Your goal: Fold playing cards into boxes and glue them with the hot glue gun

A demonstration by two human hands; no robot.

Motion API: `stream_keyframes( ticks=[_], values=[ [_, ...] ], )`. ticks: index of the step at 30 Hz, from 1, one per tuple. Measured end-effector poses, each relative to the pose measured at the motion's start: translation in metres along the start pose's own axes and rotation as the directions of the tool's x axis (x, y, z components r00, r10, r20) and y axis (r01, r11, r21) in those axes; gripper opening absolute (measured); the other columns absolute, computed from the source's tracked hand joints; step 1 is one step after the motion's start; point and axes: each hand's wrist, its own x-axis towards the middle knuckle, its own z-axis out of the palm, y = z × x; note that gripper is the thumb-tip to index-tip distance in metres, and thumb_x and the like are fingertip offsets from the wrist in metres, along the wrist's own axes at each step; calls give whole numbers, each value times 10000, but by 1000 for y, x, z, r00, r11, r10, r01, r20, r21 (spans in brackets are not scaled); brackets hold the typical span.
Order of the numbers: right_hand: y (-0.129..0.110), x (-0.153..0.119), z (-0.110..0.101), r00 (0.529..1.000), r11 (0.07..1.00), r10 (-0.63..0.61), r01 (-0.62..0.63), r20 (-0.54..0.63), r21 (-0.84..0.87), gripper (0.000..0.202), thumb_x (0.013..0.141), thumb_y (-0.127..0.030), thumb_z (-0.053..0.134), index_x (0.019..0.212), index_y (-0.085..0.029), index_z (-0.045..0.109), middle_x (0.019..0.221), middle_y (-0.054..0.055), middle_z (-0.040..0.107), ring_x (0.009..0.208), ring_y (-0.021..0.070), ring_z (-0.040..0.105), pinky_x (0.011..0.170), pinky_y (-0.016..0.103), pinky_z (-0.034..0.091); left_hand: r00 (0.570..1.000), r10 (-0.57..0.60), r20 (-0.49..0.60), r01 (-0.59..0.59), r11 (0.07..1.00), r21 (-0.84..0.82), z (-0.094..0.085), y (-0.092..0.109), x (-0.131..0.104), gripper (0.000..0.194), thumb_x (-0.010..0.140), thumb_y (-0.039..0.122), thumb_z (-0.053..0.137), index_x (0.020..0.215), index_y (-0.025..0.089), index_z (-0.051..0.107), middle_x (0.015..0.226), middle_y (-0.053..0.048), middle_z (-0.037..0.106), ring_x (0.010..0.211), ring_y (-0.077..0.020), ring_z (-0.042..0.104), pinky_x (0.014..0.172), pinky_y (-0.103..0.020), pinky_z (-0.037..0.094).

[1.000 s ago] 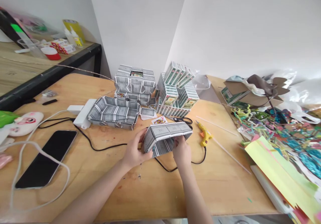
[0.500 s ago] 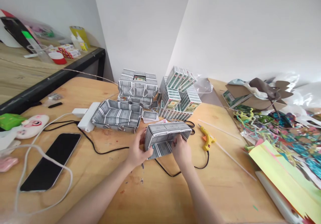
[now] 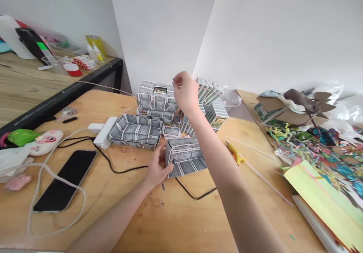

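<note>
My left hand (image 3: 156, 168) is closed round the left end of an open box made of playing cards (image 3: 185, 155), patterned grey and white. The box stands on the table with its hollow side towards me, its right end hidden by my right forearm. High above it, my right hand (image 3: 186, 93) has its fingertips pinched together; whatever they hold, if anything, is too small to make out. Behind the box are a playing-card tray (image 3: 135, 132), a small stack of playing cards (image 3: 171, 131) and a larger playing-card box (image 3: 153, 101).
Stacked card packs (image 3: 217, 113) stand at the back, partly behind my arm. A yellow glue gun (image 3: 236, 154) lies to the right beside thin glue sticks (image 3: 269, 182). A phone (image 3: 66, 181), cables and a white power strip (image 3: 105, 134) occupy the left. Craft scraps (image 3: 314, 147) cover the right side.
My right hand has left the inside of the card box and risen up and slightly left, fingers pinched. My left hand keeps its hold on the box. The view has shifted slightly.
</note>
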Motion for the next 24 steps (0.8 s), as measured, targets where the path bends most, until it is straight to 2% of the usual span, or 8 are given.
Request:
stream_keyframes(
  ticks=[4,8,11,14,16,19,23,24],
  values=[
    [17,16,11,994,995,46,-54,99,83,374,688,50,399,959,-156,553,978,67,657,981,175,629,885,361,495,1000,-10,10,10,1000,-9,-2,-1,1,584,761,214,590,1288,175,340,1102,-118,619,934,-212,635,805,-352,526],
    [23,-17,-21,1000,977,10,-15,25,214,281,743,-54,447,951,-169,597,911,41,685,916,151,661,867,330,516,1000,-5,4,5,1000,-3,-2,-2,0,598,753,194,591,1293,179,335,1118,-117,612,936,-209,636,819,-361,524],
    [28,-48,-51,992,967,121,-107,-47,233,189,762,-160,494,901,-172,622,857,39,698,829,159,681,798,334,541,1000,9,21,-9,1000,15,-2,-1,0,623,740,177,585,1306,177,326,1184,-134,587,1015,-233,612,853,-376,510],
    [33,-70,-73,967,962,231,-244,110,120,164,758,-212,532,866,-164,646,740,26,696,701,166,682,692,324,548,994,80,72,-84,996,44,-6,-3,0,662,688,132,580,1311,172,360,1263,-144,542,1120,-270,558,926,-406,468],
    [37,-77,-80,937,974,221,-225,269,-15,141,748,-203,558,833,-169,665,731,23,701,703,161,673,689,300,532,984,141,114,-150,986,74,-10,-5,1,625,652,113,580,1258,168,437,1258,-139,548,1133,-287,545,957,-423,439],
    [45,-81,-78,848,988,124,-55,515,-147,163,783,-178,530,863,-186,673,820,22,712,766,147,660,718,263,505,969,184,164,-200,976,85,-15,-10,2,556,629,114,587,1177,155,509,1182,-137,599,1072,-293,579,943,-427,443],
    [61,-90,-46,594,918,82,267,801,-292,264,860,-146,435,1029,-171,635,1011,60,692,866,142,650,782,244,483,967,156,202,-176,981,87,-17,-14,3,554,623,117,567,1176,148,543,1123,-119,641,1025,-287,605,916,-416,461],
    [65,-94,-35,563,901,91,306,821,-309,281,858,-143,444,1082,-155,615,1083,85,670,913,157,645,815,257,476,967,137,215,-159,983,90,-17,-14,3,557,624,111,553,1180,148,548,1109,-111,648,1011,-280,612,907,-407,467]
  ],
)
